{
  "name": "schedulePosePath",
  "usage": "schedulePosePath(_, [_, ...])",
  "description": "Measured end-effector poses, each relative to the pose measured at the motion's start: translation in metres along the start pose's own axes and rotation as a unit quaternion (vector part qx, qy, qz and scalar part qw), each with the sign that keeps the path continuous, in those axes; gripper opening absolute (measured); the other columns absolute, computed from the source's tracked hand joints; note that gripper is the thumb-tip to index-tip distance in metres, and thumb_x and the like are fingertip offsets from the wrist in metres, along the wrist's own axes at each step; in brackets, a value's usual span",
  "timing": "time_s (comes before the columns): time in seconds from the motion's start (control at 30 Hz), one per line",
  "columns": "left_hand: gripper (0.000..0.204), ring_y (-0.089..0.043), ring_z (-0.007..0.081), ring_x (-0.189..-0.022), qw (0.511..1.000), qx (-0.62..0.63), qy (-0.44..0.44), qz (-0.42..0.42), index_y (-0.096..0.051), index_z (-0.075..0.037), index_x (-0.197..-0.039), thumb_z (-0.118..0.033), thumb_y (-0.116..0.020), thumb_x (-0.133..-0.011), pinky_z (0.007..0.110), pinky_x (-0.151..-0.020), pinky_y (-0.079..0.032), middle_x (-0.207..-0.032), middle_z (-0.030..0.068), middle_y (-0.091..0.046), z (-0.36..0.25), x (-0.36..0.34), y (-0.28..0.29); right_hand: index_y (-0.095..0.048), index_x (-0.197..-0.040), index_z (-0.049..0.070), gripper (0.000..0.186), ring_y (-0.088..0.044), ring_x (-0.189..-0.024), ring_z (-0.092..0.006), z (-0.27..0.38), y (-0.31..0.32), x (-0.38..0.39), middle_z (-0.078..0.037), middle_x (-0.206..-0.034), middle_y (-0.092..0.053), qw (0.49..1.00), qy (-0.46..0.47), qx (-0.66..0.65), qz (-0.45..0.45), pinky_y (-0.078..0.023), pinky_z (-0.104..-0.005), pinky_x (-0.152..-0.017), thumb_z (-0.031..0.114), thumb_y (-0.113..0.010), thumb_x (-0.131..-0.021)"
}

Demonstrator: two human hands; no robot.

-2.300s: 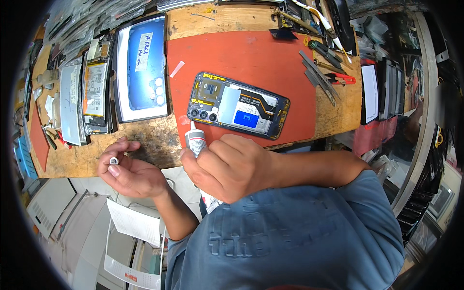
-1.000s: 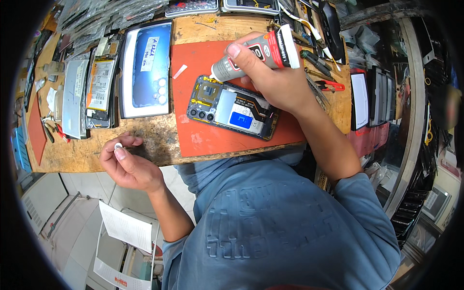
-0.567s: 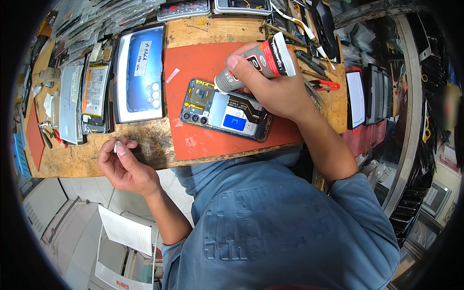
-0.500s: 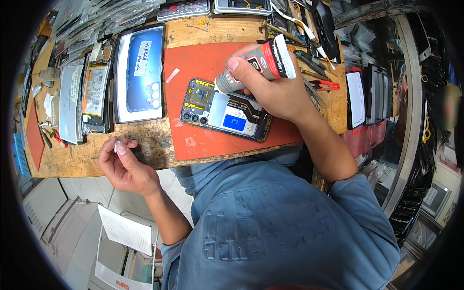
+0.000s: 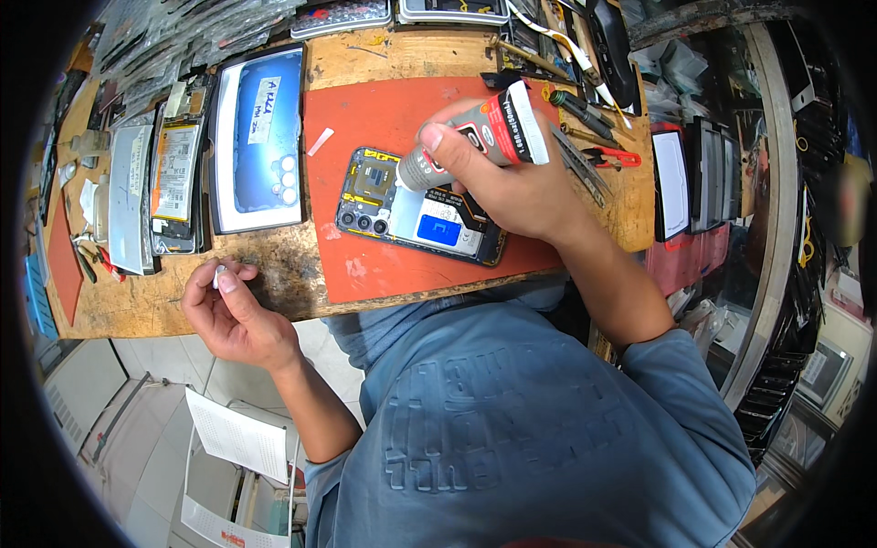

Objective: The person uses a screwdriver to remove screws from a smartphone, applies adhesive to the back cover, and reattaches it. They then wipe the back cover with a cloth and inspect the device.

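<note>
Grey tube [image 5: 491,130], nose down, gripped by the right hand [image 5: 513,194]!
The tilt likely aims its tip at the opened phone [image 5: 406,212] on the red mat [image 5: 361,276]; the left hand [image 5: 239,318] pinches a small cap [image 5: 219,276], apparently for safekeeping.

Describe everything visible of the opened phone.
The opened phone lies slanted on the red mat, its insides facing up. Its dark rim looks plastic. Three round lenses sit at its left end, near yellow strips; rightward are a pale panel, black ribbon cables and a blue label. The right hand holds a tube over it; nozzle contact is unclear.
</note>
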State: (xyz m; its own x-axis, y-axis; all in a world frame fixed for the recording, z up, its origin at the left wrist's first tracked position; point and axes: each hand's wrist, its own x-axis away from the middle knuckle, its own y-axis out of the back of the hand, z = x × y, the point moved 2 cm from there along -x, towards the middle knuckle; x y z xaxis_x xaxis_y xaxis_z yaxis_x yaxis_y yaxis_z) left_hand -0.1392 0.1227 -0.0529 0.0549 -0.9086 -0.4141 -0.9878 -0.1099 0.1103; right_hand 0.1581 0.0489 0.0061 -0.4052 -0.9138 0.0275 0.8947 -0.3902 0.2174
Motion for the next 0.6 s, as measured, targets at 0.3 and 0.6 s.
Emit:
schedulePosePath(0.3, [0.017, -0.064, 0.0158, -0.086, 1.0, -0.01, -0.007, 0.003, -0.063, 0.006, -0.122, -0.006, -0.062, -0.11, 0.03, -0.077, -0.057, -0.104, 0.0139, -0.068, 0.001, -0.001, 0.0, -0.079, -0.098, -0.001, 0.021, -0.069, -0.069, -0.0093, 0.001, 0.003, 0.003, -0.006, -0.077, -0.076, 0.999, -0.019, 0.001, 0.028, -0.055, -0.0293, -0.064, 0.019, -0.078, -0.102])
schedulePosePath(0.6, [0.017, -0.064, 0.0153, -0.084, 1.0, -0.024, -0.009, 0.011, -0.064, 0.005, -0.124, -0.004, -0.061, -0.11, 0.029, -0.077, -0.056, -0.103, 0.0135, -0.069, 0.004, -0.001, 0.002, -0.078, -0.11, 0.004, 0.031, -0.063, -0.061, -0.0068, 0.007, 0.056, 0.02, -0.004, -0.083, -0.076, 0.987, -0.056, -0.08, -0.131, -0.046, -0.0228, -0.051, 0.035, -0.074, -0.106])
